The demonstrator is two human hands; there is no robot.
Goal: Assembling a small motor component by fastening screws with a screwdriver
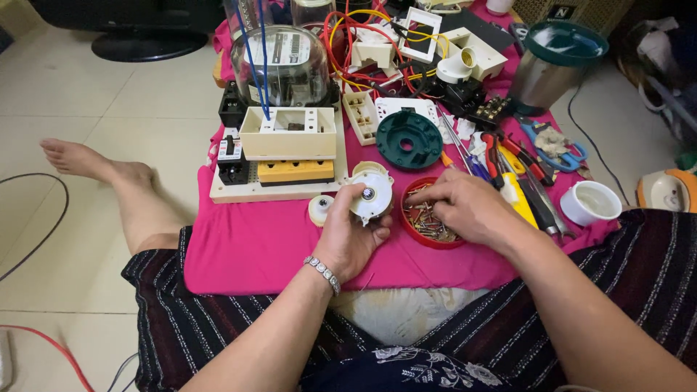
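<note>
**A:** Left hand is up off the pink cloth, fingers wrapped round a round white plastic part with a small metal hub at its centre, held tilted just above the cloth's middle.

**B:** And the right hand is down in the red dish, fingertips pinched among the small screws (whether it has one pinched, I cannot tell).

**A:** Crowded all round. Just left of the held part lies a small white round cap, flat on the cloth.

**B:** Behind that, a pale board carries a cream box with an open top, a yellow block under it and a black breaker at its left end.

**A:** Glass dome of an electricity meter rises behind the board, smooth and clear, blue wires running down its front into the cream box.

**B:** Dead ahead of the dish, a dark green round base, ribbed inside, hole in the middle. Beside it a white terminal strip.

**A:** Right of the hand, tools in a heap: red-handled pliers, a yellow-handled tool, blue-handled scissors. They hem the dish on that side.

**B:** White cup at the cloth's right edge, glossy. Further back a steel pot with a green rim, and a tangle of red and yellow wires.

**A:** Striped dark fabric over both knees, tiled floor on the left.
</note>
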